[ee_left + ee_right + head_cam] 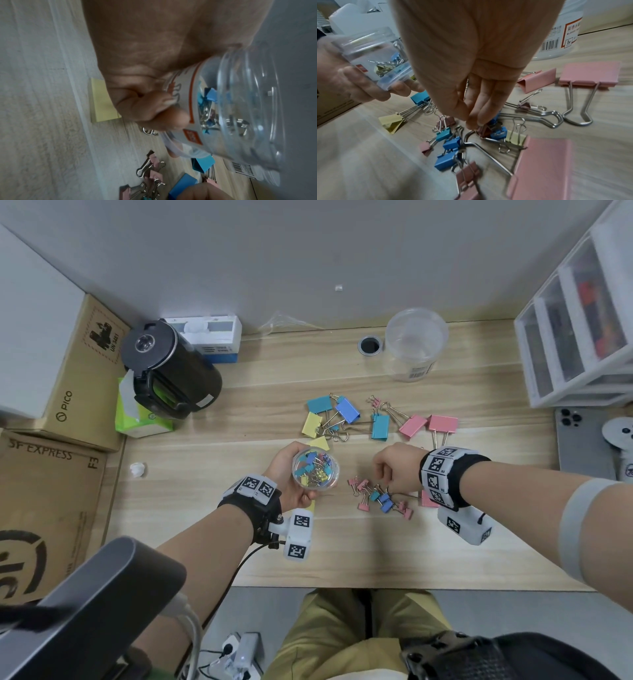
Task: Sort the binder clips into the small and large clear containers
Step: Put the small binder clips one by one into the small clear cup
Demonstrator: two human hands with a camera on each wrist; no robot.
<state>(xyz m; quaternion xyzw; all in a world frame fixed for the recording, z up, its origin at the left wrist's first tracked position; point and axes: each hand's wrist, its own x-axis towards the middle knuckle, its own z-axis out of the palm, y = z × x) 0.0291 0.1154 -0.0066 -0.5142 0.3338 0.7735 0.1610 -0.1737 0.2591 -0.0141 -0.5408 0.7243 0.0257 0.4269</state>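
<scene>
Where the grey wall meets it, a pale wood desk (342,542) is seen. Left of the clip scatter, the small jar (315,470), part-filled with small clips, is gripped by the left hand (291,474). A small pink clip (483,130) is pinched by the right hand (397,467). Behind the scatter, the large jar (416,344) stands upright.

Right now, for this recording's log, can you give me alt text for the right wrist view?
The right hand reaches down and pinches a small pink clip in a heap of small clips on the wooden desk. Large pink clips lie around the heap. At left, the left hand holds a small clear jar with clips inside.
</scene>
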